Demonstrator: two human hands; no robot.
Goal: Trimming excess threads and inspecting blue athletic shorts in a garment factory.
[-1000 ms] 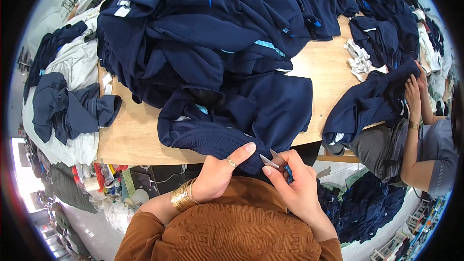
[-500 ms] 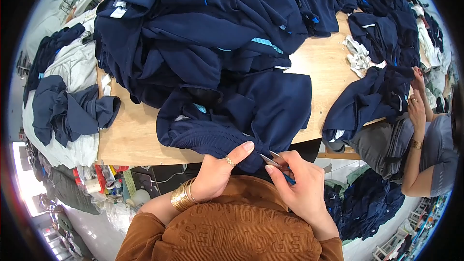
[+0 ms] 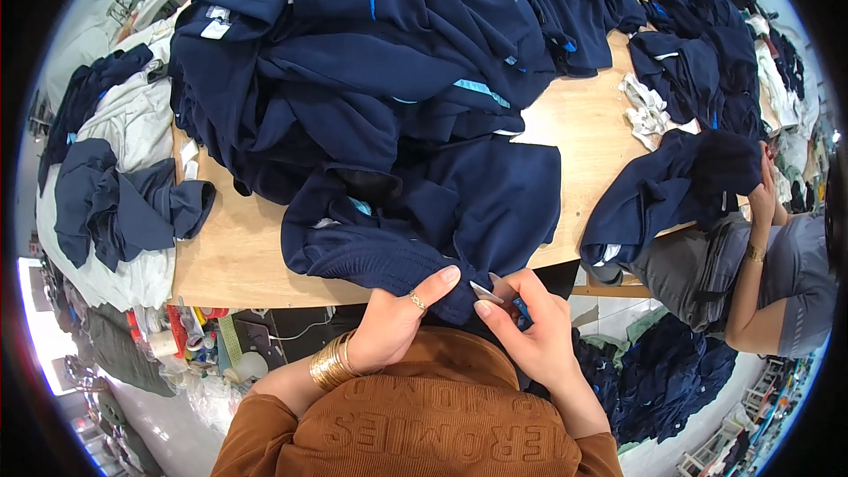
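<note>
Slight motion only shows since the earlier frame at the right hand (image 3: 535,327), whose fingers grip small blue-handled scissors (image 3: 488,294), partly open close by a navy elastic-waisted garment (image 3: 512,199), while a co-worker's hands (image 3: 763,194) have come closer together on another navy piece (image 3: 632,190). Pinched in the left hand's (image 3: 389,327) closed fingers, the garment's gathered waistband (image 3: 371,265) overhangs the near edge of the wooden desk (image 3: 234,252); work here looks under way, though no finished cut can be made out. Beyond lies a loose navy heap (image 3: 344,115), perhaps remaining work, though which pieces are done cannot be told.
</note>
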